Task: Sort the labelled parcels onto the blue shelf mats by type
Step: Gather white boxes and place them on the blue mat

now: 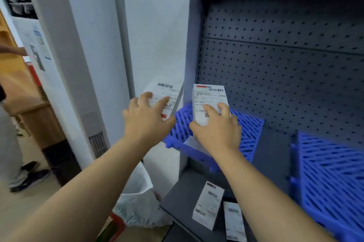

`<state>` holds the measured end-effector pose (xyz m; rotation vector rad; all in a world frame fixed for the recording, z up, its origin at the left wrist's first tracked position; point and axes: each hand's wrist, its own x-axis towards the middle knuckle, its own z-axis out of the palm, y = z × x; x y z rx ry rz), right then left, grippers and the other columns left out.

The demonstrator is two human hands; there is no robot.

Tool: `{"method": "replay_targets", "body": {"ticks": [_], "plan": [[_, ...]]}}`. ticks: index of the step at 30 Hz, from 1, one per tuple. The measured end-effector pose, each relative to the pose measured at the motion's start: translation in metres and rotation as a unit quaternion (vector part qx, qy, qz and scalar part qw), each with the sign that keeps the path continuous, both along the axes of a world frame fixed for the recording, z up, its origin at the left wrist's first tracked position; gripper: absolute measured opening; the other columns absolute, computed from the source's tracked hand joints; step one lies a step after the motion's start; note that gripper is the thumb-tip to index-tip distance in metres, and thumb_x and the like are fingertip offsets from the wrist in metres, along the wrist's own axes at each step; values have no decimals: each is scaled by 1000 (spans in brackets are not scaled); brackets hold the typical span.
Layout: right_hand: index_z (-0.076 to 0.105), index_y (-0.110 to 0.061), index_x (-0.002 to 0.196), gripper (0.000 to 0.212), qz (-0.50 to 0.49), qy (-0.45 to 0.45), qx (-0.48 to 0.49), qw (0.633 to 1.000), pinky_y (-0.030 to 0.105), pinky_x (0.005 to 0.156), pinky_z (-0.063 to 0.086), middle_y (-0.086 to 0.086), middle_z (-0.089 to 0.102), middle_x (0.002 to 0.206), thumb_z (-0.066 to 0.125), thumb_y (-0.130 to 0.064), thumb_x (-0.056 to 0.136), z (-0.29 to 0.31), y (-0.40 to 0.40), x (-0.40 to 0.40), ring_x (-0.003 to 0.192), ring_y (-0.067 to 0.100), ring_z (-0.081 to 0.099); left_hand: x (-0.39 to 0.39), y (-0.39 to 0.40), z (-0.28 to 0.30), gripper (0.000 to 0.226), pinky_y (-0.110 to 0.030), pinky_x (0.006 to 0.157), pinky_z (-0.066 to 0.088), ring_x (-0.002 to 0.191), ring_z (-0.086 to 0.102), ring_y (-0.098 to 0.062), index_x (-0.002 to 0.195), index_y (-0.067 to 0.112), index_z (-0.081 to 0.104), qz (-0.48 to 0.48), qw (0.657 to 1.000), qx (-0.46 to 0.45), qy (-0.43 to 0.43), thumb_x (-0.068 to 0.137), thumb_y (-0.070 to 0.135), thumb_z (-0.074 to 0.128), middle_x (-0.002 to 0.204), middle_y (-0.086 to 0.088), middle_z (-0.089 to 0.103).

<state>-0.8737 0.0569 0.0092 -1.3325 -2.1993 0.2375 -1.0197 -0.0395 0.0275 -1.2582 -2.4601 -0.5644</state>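
Gripping one labelled parcel (210,102) over the blue mat (248,133), right hand (216,129) fingers curl; left hand (146,118) clasps another (167,92).

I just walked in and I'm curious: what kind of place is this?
Probably a parcel depot or stockroom: barcode-labelled parcels in both hands, blue shelf mats on a dark pegboard-backed shelf, more labelled parcels below.

2 white labelled parcels (209,102) held upright, right one above left blue mat (250,131)
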Motion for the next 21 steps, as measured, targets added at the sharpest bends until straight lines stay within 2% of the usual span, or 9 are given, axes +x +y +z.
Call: {"method": "replay_targets", "body": {"ticks": [10,21], "plan": [[37,-38,142,68,-139,-52,-29,988,41,101,30,-6,24,148,48,-61,78,-1,44,53,124,29,35,22,102,-16,59,-48,105,25,132,24,-31,142,46,31,-154,987,-51,-23,85,60,42,150,0,23],[41,-40,139,65,-229,-52,-80,969,41,97,32,-7,28,146,50,-59,76,0,53,28,121,30,38,-5,140,-20,60,-48,105,24,133,24,-31,142,45,32,-236,968,-84,-20,85,60,39,151,-1,23]]}}
